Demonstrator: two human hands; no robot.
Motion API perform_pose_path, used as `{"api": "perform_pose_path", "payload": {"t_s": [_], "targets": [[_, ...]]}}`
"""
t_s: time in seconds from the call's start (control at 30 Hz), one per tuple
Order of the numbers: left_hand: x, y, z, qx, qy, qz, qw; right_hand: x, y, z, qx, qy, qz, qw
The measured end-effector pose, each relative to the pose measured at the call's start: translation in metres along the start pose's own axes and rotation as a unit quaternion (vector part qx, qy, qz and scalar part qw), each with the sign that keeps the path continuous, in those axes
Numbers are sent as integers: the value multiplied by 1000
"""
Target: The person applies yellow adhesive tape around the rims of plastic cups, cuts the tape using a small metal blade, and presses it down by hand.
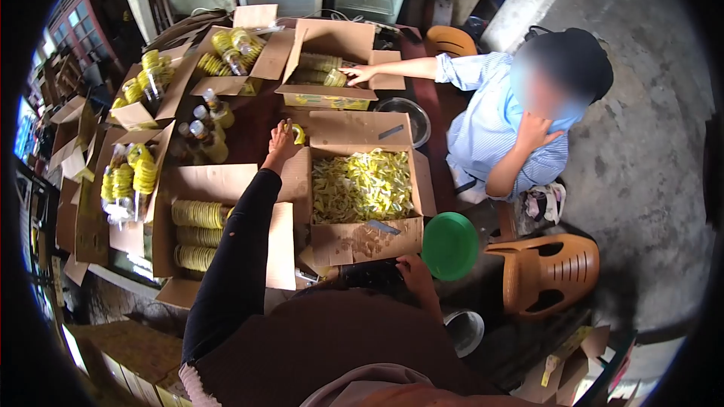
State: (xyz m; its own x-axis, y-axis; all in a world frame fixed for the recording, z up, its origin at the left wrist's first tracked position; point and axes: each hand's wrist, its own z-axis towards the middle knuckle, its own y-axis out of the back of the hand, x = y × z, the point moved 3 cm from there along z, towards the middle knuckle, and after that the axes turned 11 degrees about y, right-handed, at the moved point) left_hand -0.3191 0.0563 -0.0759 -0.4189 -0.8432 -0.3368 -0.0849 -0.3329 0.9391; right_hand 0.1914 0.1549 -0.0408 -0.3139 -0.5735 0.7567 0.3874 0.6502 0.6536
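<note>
My left hand reaches forward over the table, left of the central carton. Its fingers and thumb are closed about a small yellow roll, which shows at its right side. My right hand is low, near the front edge of the carton and the green basin. Its fingers are loosely bent and apart, and I see nothing held in them. Between my hands, the open central carton holds a heap of small yellow-and-white wrapped pieces.
A co-worker in a blue striped shirt reaches into a carton of stacked yellow rolls. More cartons with yellow rolls and several bottles stand at left. A clear bowl and an orange chair are at right.
</note>
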Motion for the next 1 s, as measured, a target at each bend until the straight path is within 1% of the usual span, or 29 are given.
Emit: {"api": "perform_pose_path", "payload": {"t_s": [0.07, 0.13, 0.2, 0.23, 0.27, 0.33, 0.37, 0.5, 0.53, 0.6, 0.63, 0.7, 0.77, 0.8, 0.83, 0.87, 0.9, 0.93, 1.0], "targets": [[3, -12, 15, 39, 8, 30, 999, -1, 0, -8, -9, -22, -20, 1000], [-5, -1, 15, 19, -2, 9, 1000, -4, 0, -14, -16, -45, -37, 998], [-11, 10, 11, -25, -7, 20, 999, -6, -4, -19, -25, -55, -28, 998], [-15, 16, 8, -23, -6, 10, 1000, -6, -6, -21, -28, -60, -26, 997], [-18, 23, 5, -19, -9, 11, 1000, -5, -7, -20, -26, -61, -34, 997], [-15, 24, 6, 14, 17, -8, 1000, 0, -9, -15, -24, -64, -40, 997], [-8, 15, 12, 20, 0, -16, 1000, 3, -10, -12, -20, -61, -39, 997], [-9, 23, 16, 39, -3, -39, 998, 6, -16, 2, -13, -42, -36, 998], [-9, 29, 15, 37, 0, -40, 999, 7, -17, 7, -10, -39, -37, 998], [-13, 43, 13, 17, -18, -89, 996, 10, -17, 16, 9, -45, -56, 997], [-19, 58, 7, -5, -4, -110, 994, 9, -18, 20, 12, -44, -56, 997], [-21, 77, -4, -92, -43, -149, 984, 7, -20, 27, 6, -19, -67, 998], [-25, 100, -21, -158, -76, -173, 969, 7, -22, 37, 14, -28, -71, 997], [-26, 109, -31, -154, -72, -170, 971, 6, -22, 43, 17, -34, -77, 996], [-28, 119, -44, -157, -102, -201, 961, 2, -24, 48, 23, -37, -75, 996], [-31, 129, -57, -162, -130, -232, 950, 0, -25, 55, 3, -4, -91, 996], [-35, 139, -72, -147, -147, -266, 941, 0, -24, 61, -16, 30, -107, 994], [-40, 148, -92, -129, -159, -288, 935, 2, -23, 67, -9, 32, -106, 994], [-40, 144, -126, -128, -175, -310, 926, 6, -21, 79, -29, 24, -116, 993]]}}
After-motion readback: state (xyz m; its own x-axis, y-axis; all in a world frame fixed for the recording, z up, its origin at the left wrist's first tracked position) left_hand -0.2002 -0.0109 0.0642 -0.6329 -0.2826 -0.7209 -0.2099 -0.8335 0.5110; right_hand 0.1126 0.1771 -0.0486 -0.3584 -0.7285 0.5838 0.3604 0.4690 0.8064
